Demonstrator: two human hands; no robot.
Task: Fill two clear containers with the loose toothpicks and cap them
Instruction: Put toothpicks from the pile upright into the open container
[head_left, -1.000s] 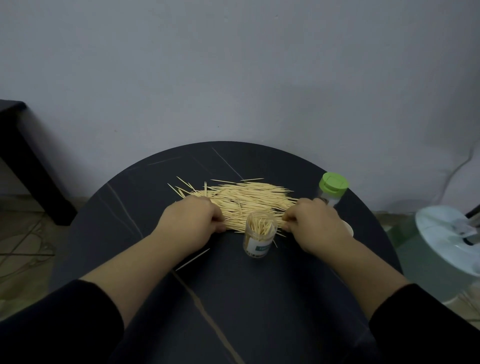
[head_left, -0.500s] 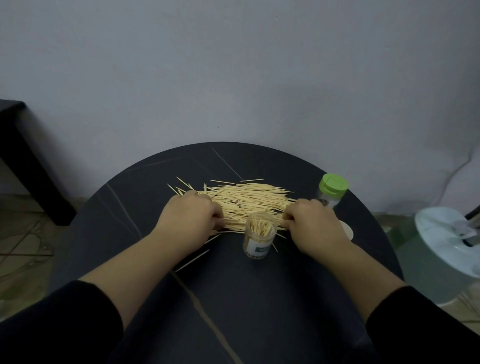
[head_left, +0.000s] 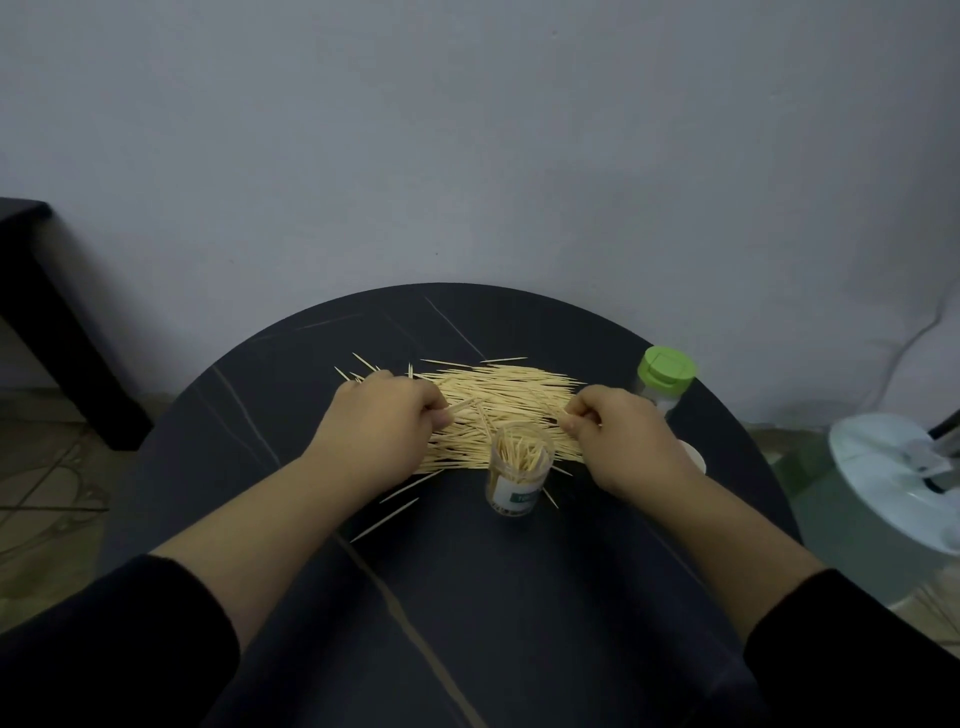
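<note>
On a round, dark table (head_left: 467, 597) with pale veins, a wide pile of loose toothpicks (head_left: 498, 395) lies spread from side to side, a little beyond the middle. A person's two bare hands reach into the pile from the near side, and black sleeves (head_left: 104, 639) cover the arms up to mid-forearm.

The left hand (head_left: 379, 426) rests on the pile's left end. Its fingers are curled under and pinch a small bunch of toothpicks whose tips stick out to the right. The right hand (head_left: 623, 441) sits on the pile's right end, also curled, pinching a few toothpicks between thumb and fingertips.

Between the hands, at the near edge of the pile, a small clear container (head_left: 517, 478) stands upright and uncapped. It has a label on its side and many toothpicks standing loosely inside. Two stray toothpicks (head_left: 387, 518) lie apart from the pile, just beside the left wrist.

Beyond the right hand, near the table's far right edge, a second clear container (head_left: 660, 400) stands upright with a green cap (head_left: 666, 366) on it. A small white round piece (head_left: 693, 457) lies on the table, partly hidden by the right wrist; what it is cannot be told.

Off the table to the right is a large round white object (head_left: 893, 483). At far left, dark furniture (head_left: 47, 322) stands against a plain pale wall (head_left: 467, 156).
</note>
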